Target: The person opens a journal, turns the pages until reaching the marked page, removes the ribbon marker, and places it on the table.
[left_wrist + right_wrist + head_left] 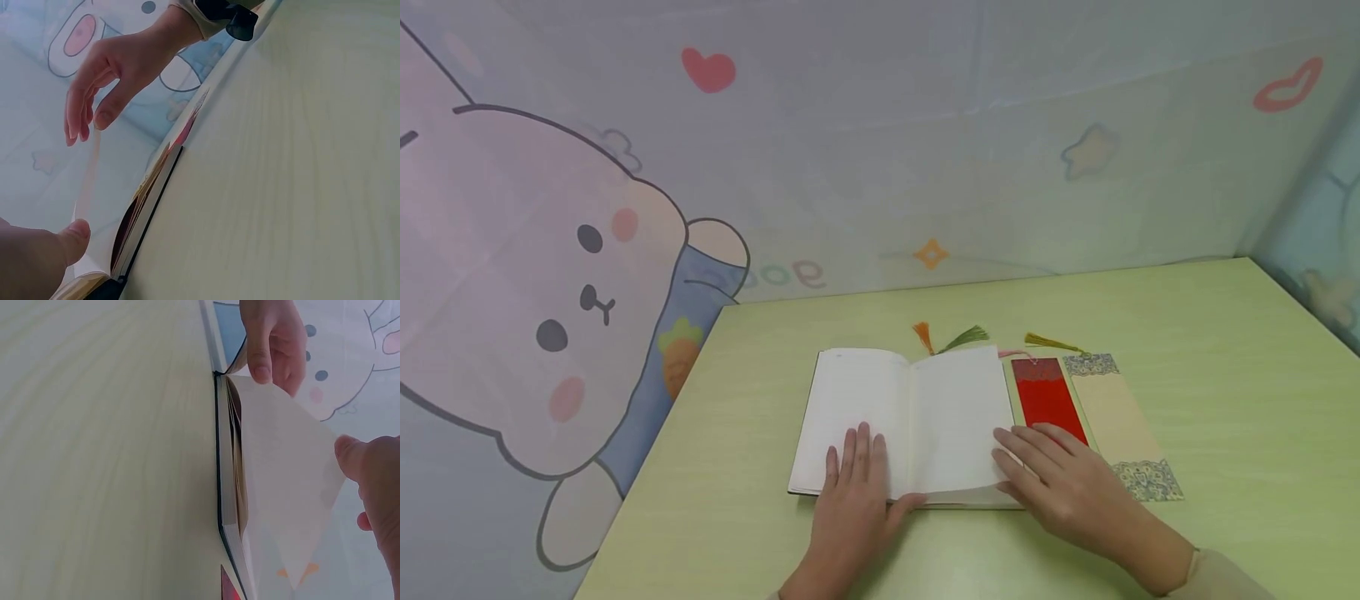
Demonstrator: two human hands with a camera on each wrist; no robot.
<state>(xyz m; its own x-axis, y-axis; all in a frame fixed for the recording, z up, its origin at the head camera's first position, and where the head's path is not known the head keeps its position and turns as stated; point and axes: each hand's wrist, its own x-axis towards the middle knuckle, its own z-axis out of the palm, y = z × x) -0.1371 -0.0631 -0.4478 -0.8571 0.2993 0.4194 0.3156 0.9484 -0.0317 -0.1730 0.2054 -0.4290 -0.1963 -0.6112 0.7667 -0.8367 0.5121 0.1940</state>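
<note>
An open book (865, 392) with blank-looking white pages lies on the table in the head view. My left hand (856, 500) rests on its left page, fingers straight, thumb stretched toward the gutter at the bottom edge. At the right side, my right hand (1060, 483) pinches the outer edge of a page (962, 417) between thumb and fingers. The right wrist view shows that page (287, 462) raised at a slant above the rest of the book. Orange (923, 336) and green tassels (966, 337) stick out past the book's top edge.
Right of the book lies a red bookmark (1048, 400) with a pink cord, partly under my right hand. Beside it is a cream bookmark (1116, 408) with patterned ends and an olive tassel (1052, 342). A printed cloth (880, 167) hangs behind the light green table (1247, 400).
</note>
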